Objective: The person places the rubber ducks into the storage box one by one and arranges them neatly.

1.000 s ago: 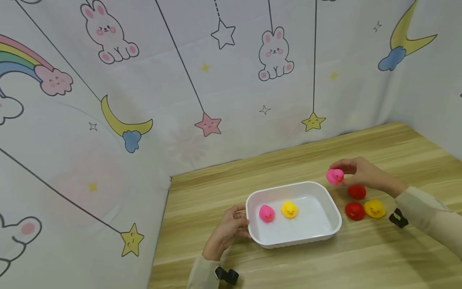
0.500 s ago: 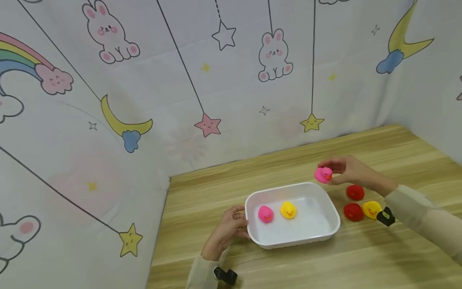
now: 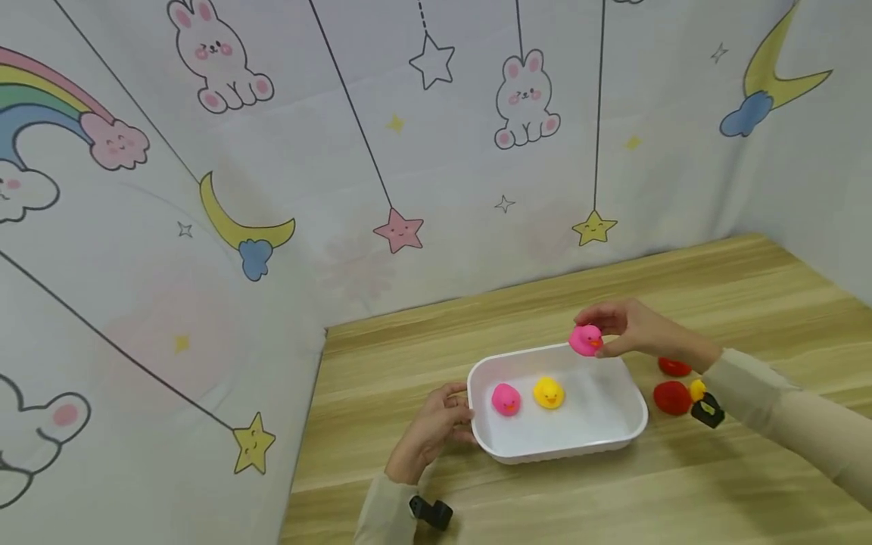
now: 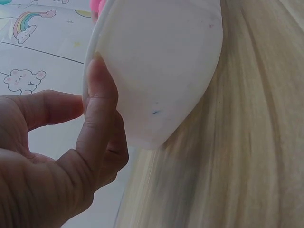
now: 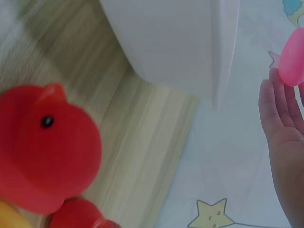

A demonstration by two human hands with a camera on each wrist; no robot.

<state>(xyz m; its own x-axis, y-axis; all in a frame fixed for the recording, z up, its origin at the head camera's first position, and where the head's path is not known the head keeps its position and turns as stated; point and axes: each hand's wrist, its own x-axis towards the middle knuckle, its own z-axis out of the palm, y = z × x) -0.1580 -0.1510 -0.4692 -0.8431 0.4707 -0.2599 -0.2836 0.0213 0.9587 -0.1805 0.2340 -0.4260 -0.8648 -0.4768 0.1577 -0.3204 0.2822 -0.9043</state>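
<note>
My left hand (image 3: 436, 424) pinches the left end of a white plastic tray (image 3: 572, 456); in the left wrist view a finger (image 4: 102, 85) lies on its outer wall and another digit is at the rim. My right hand (image 3: 630, 327) holds a pink rubber duck (image 3: 586, 341) over the tray's back right rim. That duck (image 5: 292, 59) also shows in the right wrist view, at the fingertips. Inside the tray sit another pink duck (image 3: 506, 400) on the left and a yellow duck (image 3: 548, 393) beside it.
Right of the tray, a red duck (image 3: 672, 398), a second red duck (image 3: 674, 367) and a yellow duck (image 3: 697, 390) sit on the wooden table (image 3: 545, 503), partly hidden by the right arm and its black wrist camera (image 3: 707, 409). A printed cloth (image 3: 450, 166) hangs behind.
My right hand has carried the pink duck leftward, from beside the tray to over its back right rim. My left hand has stayed at the tray's left end.
</note>
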